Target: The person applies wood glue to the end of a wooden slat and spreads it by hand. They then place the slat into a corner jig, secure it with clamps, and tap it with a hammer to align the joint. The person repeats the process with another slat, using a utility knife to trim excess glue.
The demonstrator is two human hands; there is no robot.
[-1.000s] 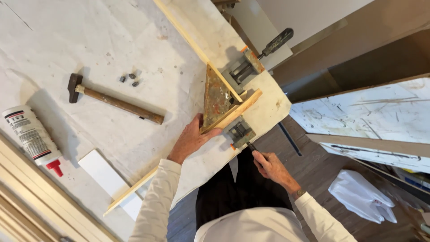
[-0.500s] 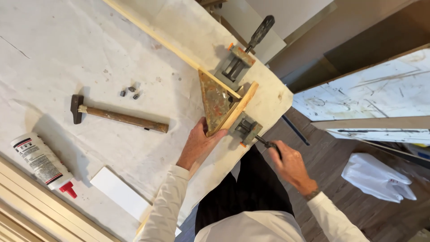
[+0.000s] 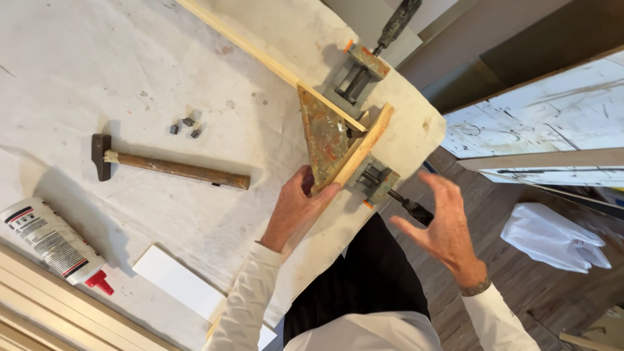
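Note:
A paint-stained metal corner clamp [image 3: 328,138] sits near the table's edge and grips two wooden strips at a right angle. One long strip [image 3: 260,55] runs up to the far left. The short strip [image 3: 364,146] lies under my left hand [image 3: 296,208], whose fingers press on its near end beside the clamp's triangular plate. My right hand [image 3: 442,224] hovers open, fingers spread, just right of the near screw handle [image 3: 408,207], not touching it. A second screw handle [image 3: 398,18] sticks out at the far side.
A hammer [image 3: 172,168] with a wooden handle lies on the white table cover [image 3: 97,65], with several small dark bits [image 3: 185,125] beyond it. A glue tube [image 3: 55,244] with red cap and a white board [image 3: 179,283] lie near the left. Wooden strips [image 3: 39,312] are stacked at bottom left.
My right hand has let go of the near screw handle and drawn back, opening its fingers. My left hand stays pressed on the short strip. The view has shifted closer.

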